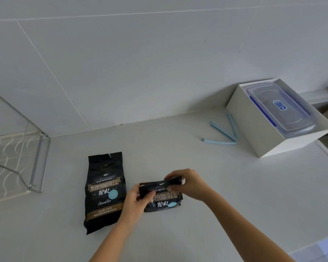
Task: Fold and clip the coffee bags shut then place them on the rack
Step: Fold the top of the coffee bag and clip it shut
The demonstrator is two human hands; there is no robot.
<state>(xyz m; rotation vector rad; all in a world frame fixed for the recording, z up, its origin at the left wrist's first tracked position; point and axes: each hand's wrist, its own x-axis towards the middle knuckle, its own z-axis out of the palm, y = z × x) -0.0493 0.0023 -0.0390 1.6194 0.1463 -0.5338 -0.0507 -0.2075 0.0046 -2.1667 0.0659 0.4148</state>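
Note:
Two black coffee bags lie on the pale counter. The left bag (104, 191) lies flat and unfolded, its torn top towards the wall. The right bag (164, 200) has its top folded down. My left hand (138, 197) pinches the left end of that fold. My right hand (186, 183) pinches the right end. Two light blue sealing clips (222, 132) lie apart from the bags, further back on the right. A metal wire rack (27, 148) stands at the far left against the wall.
A white open box (254, 125) holding a clear lidded plastic container (280, 108) sits at the back right, just beyond the clips. A tiled wall runs along the counter's far edge. The counter's right edge drops off past the box.

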